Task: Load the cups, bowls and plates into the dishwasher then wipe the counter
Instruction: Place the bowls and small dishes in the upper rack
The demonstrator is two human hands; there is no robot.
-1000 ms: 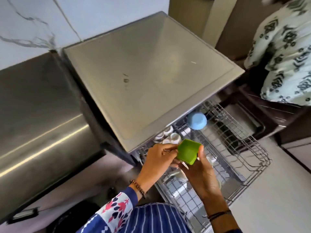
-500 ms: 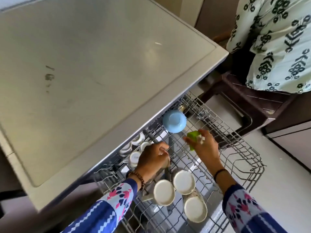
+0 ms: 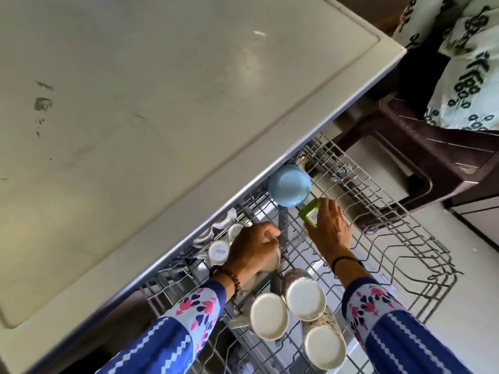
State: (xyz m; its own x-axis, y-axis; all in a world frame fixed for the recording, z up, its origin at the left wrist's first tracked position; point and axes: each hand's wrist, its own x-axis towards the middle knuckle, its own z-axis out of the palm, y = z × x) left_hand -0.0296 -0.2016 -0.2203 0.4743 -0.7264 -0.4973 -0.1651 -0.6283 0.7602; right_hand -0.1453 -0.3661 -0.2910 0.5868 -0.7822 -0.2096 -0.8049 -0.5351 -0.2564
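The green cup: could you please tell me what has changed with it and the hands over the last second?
The right hand carried the green cup from in front of the body out over the rack, beside the blue bowl. The left hand let go and dropped to the white cups. The bowl stayed put.

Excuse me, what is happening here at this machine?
A person is loading the pulled-out dishwasher rack. The right hand sets a small green cup on the wires, just beside an upside-down blue bowl. The left hand grips a pale cup further along the rack. Several white cups already stand upside down near the person. The counter above shows a few dark smudges.
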